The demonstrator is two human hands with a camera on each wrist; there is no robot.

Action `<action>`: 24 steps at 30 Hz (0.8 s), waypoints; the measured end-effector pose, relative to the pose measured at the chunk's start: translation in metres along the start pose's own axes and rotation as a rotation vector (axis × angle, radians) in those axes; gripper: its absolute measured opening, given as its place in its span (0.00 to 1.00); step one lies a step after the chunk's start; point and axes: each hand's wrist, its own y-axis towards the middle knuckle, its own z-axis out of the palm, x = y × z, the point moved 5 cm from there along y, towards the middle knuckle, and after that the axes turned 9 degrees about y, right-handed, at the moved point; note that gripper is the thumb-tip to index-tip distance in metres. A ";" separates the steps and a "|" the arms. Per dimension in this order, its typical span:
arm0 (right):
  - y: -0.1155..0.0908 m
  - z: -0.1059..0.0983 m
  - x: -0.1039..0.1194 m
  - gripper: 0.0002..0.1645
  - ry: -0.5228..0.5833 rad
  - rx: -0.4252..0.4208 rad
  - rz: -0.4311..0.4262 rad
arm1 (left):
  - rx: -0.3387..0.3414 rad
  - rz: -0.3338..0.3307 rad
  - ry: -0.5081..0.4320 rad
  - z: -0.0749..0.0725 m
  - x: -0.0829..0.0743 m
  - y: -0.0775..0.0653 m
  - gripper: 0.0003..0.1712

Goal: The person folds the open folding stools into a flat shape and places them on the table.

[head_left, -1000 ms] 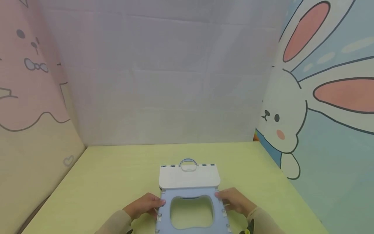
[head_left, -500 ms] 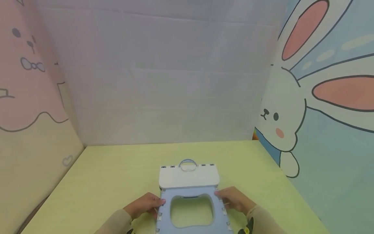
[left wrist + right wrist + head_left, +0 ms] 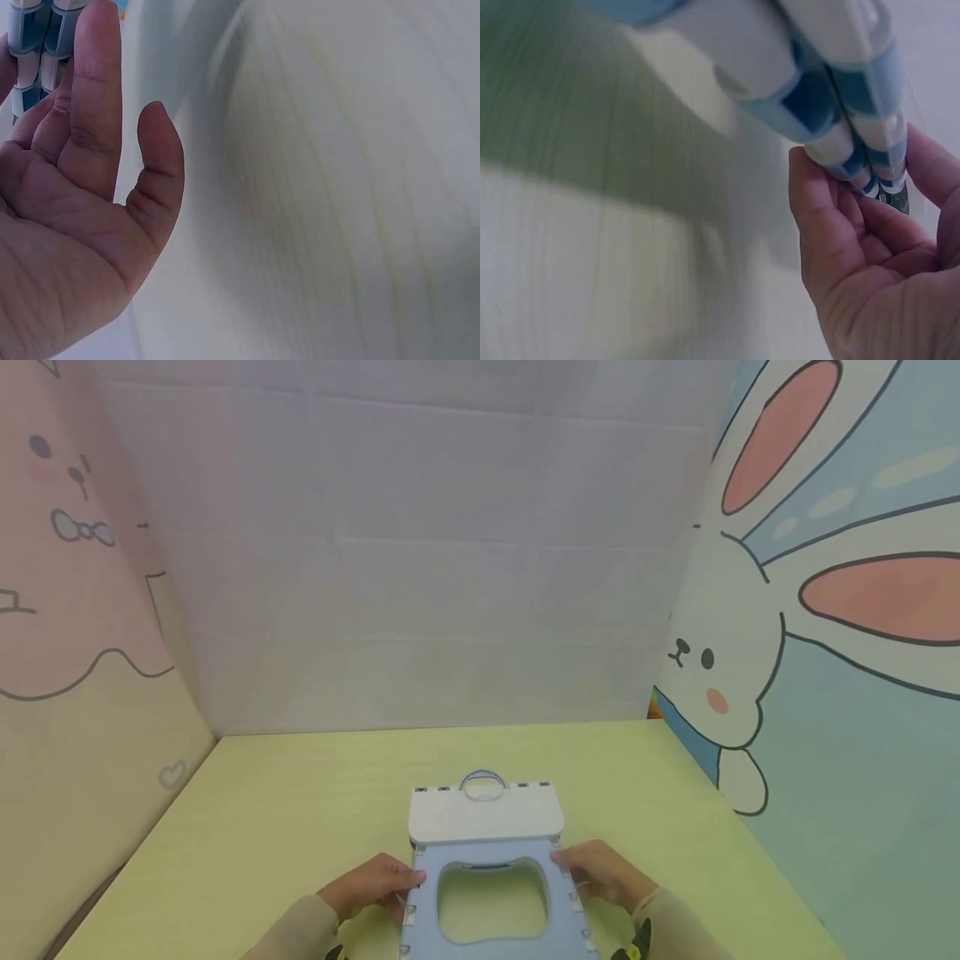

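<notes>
A folded step stool (image 3: pixel 486 814) is at the bottom middle of the head view, with a white panel, a light blue frame around a wide cut-out, and a small carry handle (image 3: pixel 483 772) at its far end. My left hand (image 3: pixel 372 887) pinches its left edge, thumb on the blue face. On the opposite edge my right hand (image 3: pixel 602 872) grips it slightly farther up, thumb also on top. Blue and white hinge segments of the stool (image 3: pixel 870 75) run between thumb and fingers of the right hand (image 3: pixel 885 277) in the right wrist view. The left wrist view shows the left hand (image 3: pixel 82 202) mostly palm-on.
The pale yellow table (image 3: pixel 300 802) extends around and beyond the stool. A white cloth backdrop (image 3: pixel 420 568) stands at its far edge. Printed side panels, one with a rabbit (image 3: pixel 723 668), bound the left and right.
</notes>
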 end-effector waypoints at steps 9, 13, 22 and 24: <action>-0.001 -0.002 -0.001 0.19 -0.010 -0.009 0.015 | 0.015 0.000 -0.012 0.003 0.006 0.004 0.24; -0.001 -0.003 -0.003 0.19 -0.023 -0.004 0.018 | 0.025 0.013 -0.014 0.005 0.010 0.004 0.24; -0.001 -0.006 -0.004 0.19 -0.033 0.014 0.015 | 0.022 0.006 0.010 0.006 0.010 0.008 0.23; 0.000 -0.007 -0.004 0.18 -0.027 0.027 0.014 | 0.025 0.007 0.016 0.006 0.010 0.008 0.23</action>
